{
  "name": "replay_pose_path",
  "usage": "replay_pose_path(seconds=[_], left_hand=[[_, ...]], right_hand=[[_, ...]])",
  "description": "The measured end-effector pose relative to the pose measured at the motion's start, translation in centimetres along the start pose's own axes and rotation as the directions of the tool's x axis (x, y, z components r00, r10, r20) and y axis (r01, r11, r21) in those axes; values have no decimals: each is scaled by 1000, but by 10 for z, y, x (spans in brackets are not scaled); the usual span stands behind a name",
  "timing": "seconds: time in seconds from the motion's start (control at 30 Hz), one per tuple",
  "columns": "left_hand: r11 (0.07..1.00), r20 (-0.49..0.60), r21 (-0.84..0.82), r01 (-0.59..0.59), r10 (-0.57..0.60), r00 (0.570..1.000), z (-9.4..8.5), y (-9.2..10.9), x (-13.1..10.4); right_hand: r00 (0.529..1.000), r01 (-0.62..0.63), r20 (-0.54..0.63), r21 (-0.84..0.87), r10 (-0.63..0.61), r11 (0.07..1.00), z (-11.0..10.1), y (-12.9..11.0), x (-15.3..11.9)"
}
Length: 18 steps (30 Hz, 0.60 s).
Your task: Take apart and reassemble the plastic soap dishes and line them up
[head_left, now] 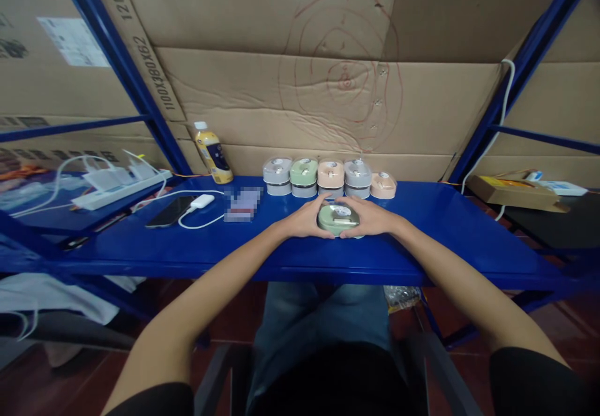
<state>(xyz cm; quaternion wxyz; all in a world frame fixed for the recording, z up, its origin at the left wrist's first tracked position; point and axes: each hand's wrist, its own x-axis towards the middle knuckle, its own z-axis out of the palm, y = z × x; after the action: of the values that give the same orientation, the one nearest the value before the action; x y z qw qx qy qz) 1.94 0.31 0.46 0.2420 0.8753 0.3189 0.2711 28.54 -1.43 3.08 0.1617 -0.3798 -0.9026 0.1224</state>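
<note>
A small green container (338, 219) with a clear lid and a round label rests on the blue shelf top, gripped from both sides. Around its left side curl the fingers of my left hand (309, 217). My right hand (372, 217) wraps its right side. Just behind stand stacked containers of the same kind: a grey stack (277, 175), a green stack (304, 177), a peach stack (330, 175) and another grey stack (358, 177). At the right end of that row sits a single peach container (383, 185).
A yellow bottle (214, 153) leans by the cardboard wall (234, 79). On the blue table (445, 235) lie a phone (171, 212), a white adapter with cable (202, 202) and a blurred packet (242, 204). A power strip (122, 189) is at left, a cardboard box (518, 193) at right.
</note>
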Motion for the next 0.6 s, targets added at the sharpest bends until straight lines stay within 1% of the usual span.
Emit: replay_pose_path(seconds=[0.23,0.4,0.57,0.6], left_hand=[[999,1,-21,-35,35,999,0,-2,1],[996,5,-76,-49,50,999,0,-3,1],[984,-2,-167,-63,64,998,4,-7,1],[981,-8,-181,-66,66,998,5,-7,2]], right_hand=[[1000,21,2,37,-21,999,1,6,2],[999,39,19,53,-40,998,-3,7,0],[998,-18,58,6,18,1000,-8,1,-3],[998,-8,60,-10,9,1000,-9,0,-3]])
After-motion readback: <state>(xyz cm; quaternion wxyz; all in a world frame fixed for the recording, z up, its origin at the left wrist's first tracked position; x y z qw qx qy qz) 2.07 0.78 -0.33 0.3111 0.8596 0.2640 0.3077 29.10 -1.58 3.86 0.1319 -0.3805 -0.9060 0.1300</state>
